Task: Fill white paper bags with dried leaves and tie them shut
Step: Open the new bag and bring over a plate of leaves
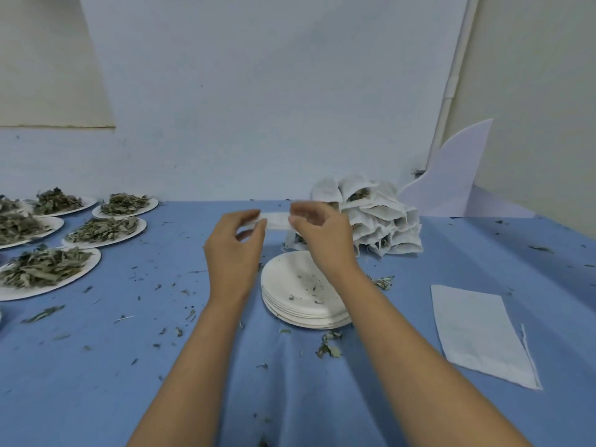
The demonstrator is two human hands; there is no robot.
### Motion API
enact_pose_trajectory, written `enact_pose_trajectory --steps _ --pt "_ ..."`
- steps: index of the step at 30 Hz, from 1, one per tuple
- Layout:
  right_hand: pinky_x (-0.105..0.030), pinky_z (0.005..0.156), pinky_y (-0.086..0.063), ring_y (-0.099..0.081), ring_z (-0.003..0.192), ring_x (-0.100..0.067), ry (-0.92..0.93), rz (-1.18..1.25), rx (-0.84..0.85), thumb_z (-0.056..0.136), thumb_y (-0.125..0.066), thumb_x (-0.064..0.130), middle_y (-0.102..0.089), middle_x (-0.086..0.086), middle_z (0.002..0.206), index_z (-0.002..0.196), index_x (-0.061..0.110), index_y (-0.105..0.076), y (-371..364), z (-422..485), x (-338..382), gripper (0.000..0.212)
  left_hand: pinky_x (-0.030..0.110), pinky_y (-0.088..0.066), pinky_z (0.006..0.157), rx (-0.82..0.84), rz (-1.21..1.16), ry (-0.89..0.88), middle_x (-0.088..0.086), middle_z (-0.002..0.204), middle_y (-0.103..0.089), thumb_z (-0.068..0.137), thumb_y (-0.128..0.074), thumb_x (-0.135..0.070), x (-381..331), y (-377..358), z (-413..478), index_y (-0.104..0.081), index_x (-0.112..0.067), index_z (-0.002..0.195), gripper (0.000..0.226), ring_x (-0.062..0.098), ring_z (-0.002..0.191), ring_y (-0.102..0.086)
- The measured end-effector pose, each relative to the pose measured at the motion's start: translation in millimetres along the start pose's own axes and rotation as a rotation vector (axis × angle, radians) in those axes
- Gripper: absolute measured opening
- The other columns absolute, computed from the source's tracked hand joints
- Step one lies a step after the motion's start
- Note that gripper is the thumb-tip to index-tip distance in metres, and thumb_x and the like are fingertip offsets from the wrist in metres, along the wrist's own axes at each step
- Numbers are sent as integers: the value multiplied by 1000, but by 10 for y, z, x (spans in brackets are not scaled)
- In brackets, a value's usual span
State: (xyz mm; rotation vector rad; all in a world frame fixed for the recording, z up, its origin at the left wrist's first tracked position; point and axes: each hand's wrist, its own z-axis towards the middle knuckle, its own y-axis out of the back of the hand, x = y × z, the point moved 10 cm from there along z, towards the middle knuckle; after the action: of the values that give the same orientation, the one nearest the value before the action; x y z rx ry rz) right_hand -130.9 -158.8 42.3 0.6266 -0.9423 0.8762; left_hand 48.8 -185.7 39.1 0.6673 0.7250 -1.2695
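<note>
Both hands are raised over the middle of the blue table, holding one white paper bag (276, 220) stretched between them. My left hand (235, 250) pinches its left end and my right hand (322, 233) pinches its right end. The bag is blurred, so I cannot tell what is inside. Below the hands lies a stack of empty white paper plates (303, 295) with leaf crumbs. Behind my right hand sits a pile of filled white bags (377, 217). Several plates of dried leaves (45, 269) stand at the left.
A flat stack of empty white bags (480, 333) lies at the right. A white curved board (451, 179) leans against the wall at the back right. Leaf bits (329, 346) are scattered over the blue cloth (96, 366).
</note>
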Motion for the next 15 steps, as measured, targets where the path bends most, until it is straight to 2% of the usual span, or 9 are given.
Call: enact_pose_trajectory --steps 2,5,9,12,15 --pt "-20 90 -49 -61 102 -7 -57 -35 47 84 -68 12 -69 7 106 112 13 -69 -53 -52 -185 28 0 -42 75 33 106 -2 -3 103 -65 88 -66 -13 145 -2 -45 -69 -14 106 18 -7 86 -58" --pt "-10 83 -46 -60 98 -3 -82 -75 82 82 -69 12 -67 10 105 114 14 -68 -92 -95 -288 32 1 -41 72 80 237 -7 0 100 -68 88 -66 -13 253 -47 -84 -72 -8 103 16 3 82 -58" --pt "3 70 -39 -53 82 13 -45 -193 78 80 -72 17 -62 16 94 107 17 -69 -120 -129 -281 27 19 -44 74 77 300 3 1 92 -70 92 -61 -20 242 -76 -102 -72 -10 96 15 9 80 -59" --pt "2 68 -37 -52 76 11 -12 -264 48 80 -71 15 -61 15 88 101 14 -70 -121 -139 -265 21 24 -46 75 80 338 -9 1 89 -70 93 -59 -22 197 -97 -109 -71 -10 94 17 11 82 -61" --pt "-11 61 -37 -52 71 -1 25 -341 -21 85 -64 16 -60 12 75 88 11 -70 -87 -156 -217 9 35 -51 79 157 386 -26 2 95 -68 92 -59 -20 195 -165 -140 -68 -9 97 15 18 88 -62"
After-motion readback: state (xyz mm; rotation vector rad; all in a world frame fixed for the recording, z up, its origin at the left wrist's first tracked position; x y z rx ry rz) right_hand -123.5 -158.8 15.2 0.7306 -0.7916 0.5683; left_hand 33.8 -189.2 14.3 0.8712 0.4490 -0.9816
